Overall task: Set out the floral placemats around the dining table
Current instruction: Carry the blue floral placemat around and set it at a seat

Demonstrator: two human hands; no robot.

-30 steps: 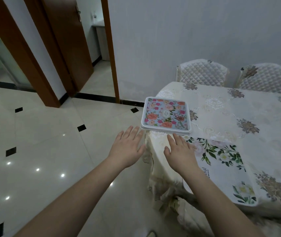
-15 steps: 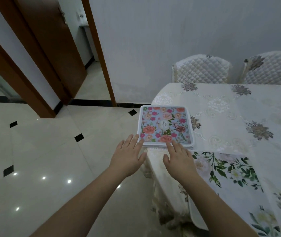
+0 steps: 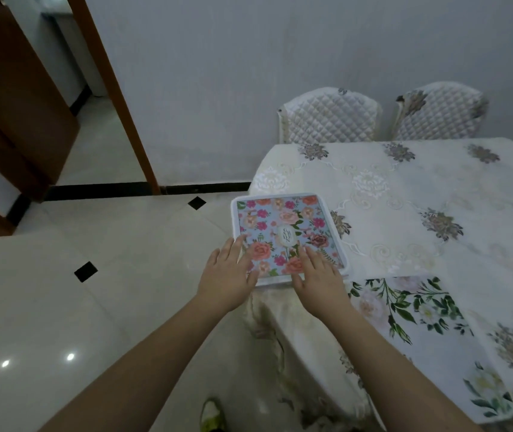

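A stack of square floral placemats (image 3: 283,226), pink and orange roses on pale blue with a white border, lies at the near left corner of the dining table (image 3: 404,194). My left hand (image 3: 228,275) rests flat on the stack's near left edge, fingers spread. My right hand (image 3: 317,279) lies flat on its near edge, fingertips on the top mat. Neither hand grips anything. A white placemat with green leaves and pale flowers (image 3: 417,310) lies along the table's near side, right of the stack.
The table wears a cream embroidered cloth. Two quilted chairs (image 3: 328,116) (image 3: 439,112) stand at its far side against the grey wall. Glossy tiled floor (image 3: 61,291) spreads to the left, with a brown door frame (image 3: 114,88) beyond. A shoe (image 3: 213,416) shows below.
Both hands have slid forward from short of the stack onto its near edge. The view has shifted closer and lower over the table corner.
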